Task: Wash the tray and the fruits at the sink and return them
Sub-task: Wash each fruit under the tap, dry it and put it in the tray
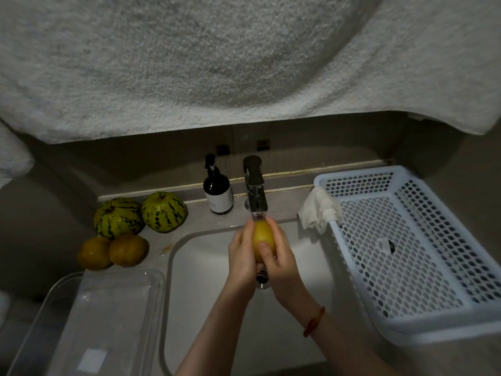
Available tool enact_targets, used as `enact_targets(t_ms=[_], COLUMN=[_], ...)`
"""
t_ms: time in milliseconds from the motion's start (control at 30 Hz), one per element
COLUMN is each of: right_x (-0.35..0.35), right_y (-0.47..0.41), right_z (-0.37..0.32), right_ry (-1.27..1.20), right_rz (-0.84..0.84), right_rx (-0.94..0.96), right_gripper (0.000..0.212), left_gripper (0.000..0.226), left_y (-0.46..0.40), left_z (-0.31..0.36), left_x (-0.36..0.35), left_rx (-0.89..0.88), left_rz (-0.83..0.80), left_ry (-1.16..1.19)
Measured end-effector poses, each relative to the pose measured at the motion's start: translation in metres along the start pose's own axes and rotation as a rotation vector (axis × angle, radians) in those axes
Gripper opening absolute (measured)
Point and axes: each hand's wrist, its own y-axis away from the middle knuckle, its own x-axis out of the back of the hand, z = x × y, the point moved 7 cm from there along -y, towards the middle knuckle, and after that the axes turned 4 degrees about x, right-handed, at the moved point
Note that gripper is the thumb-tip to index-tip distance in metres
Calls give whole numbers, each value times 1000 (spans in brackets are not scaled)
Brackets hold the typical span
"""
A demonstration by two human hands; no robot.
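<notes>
1. At the far left a clear plastic tray (89, 318) lay on the counter beside the sink (189, 308), holding nothing that could be seen.
2. Behind it, on the counter's back corner, sat two orange-yellow fruits (113, 252) and two green striped melons (141, 214), all close together and apart from the basin.
3. A dark soap bottle (218, 191) stood left of the tap (254, 185).
4. Over the basin, right under the spout, the left hand (242, 256) and the right hand (279, 264) were wrapped round a yellow fruit (263, 240), fingers curled on either side and the right thumb pressed across its front. Whether water was running could not be made out in the dim light.
5. To the right, a crumpled white cloth (315, 213) lay against the corner of a white perforated basket (406, 253), which rested by the sink.
6. The step in hand looked like rinsing one fruit, with four more waiting. The next move would probably call for turning the fruit under the spout, then setting it down somewhere clean, apart from the unwashed ones, without letting the wet skin slip.
</notes>
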Motion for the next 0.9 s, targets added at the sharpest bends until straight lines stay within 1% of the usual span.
enact_targets(t_ms=[33,67,100,133,167,200,233,267,300,333,367,400,433,500,567,600,633,667,700,733,767,800,833,867,900], right_x=[3,5,6,6,5,5,7,8,10,13,16,15,10,-3,-7,-8,-8,-7,-4,-1,2,3,2,-2,-9], right_y=[-2,-4,-5,-5,-5,-5,-5,-5,-5,-5,-6,-5,-2,8,13,14,14,13,10,7,6,6,8,12,17], right_z=[7,15,23,28,28,26,26,25,23,21,16,9,4,-3,-7,-7,-6,-6,-4,2,11,22,31,36,33], right_ry=[-91,-185,-260,-299,-307,-310,-306,-280,-234,-165,-60,43,123,228,383,427,408,315,157,-27,-211,-352,-466,-584,-707], right_rz=[87,171,223,205,128,60,23,12,30,71,106,107,79,-6,-44,-60,-79,-76,-25,59,169,268,301,270,196], right_rx=[-137,-317,-503,-661,-762,-808,-820,-809,-764,-661,-491,-298,-127,67,217,261,256,190,73,-70,-238,-441,-642,-815,-930], right_gripper=[41,37,38,41,45,48,50,49,45,38,30,24,23,35,46,48,48,47,45,38,28,22,23,26,31], left_gripper=[21,15,14,17,19,20,20,19,16,15,17,22,28,35,31,28,24,19,17,16,15,16,19,23,27], left_y=[1,3,5,6,6,7,7,6,5,4,1,-2,-4,-7,-3,-1,-3,-5,-4,-1,4,8,10,12,13], left_z=[4,8,11,12,12,13,13,11,10,8,4,1,-1,-7,-13,-15,-15,-8,1,8,12,12,11,11,14], left_x=[-3,-6,-9,-9,-9,-9,-9,-8,-7,-6,-5,-5,-5,0,-3,-2,1,5,6,4,0,-3,-4,-4,-3], left_rx=[-103,-192,-265,-329,-389,-447,-487,-492,-458,-380,-287,-200,-107,88,314,352,294,138,-63,-246,-374,-456,-523,-580,-638], left_rz=[-38,-86,-119,-128,-115,-92,-71,-55,-34,-19,-9,6,30,59,1,-3,12,45,67,63,46,23,11,12,20], left_ry=[-60,-126,-197,-280,-367,-433,-471,-480,-457,-378,-278,-185,-109,53,196,211,160,35,-116,-264,-375,-430,-483,-524,-559])
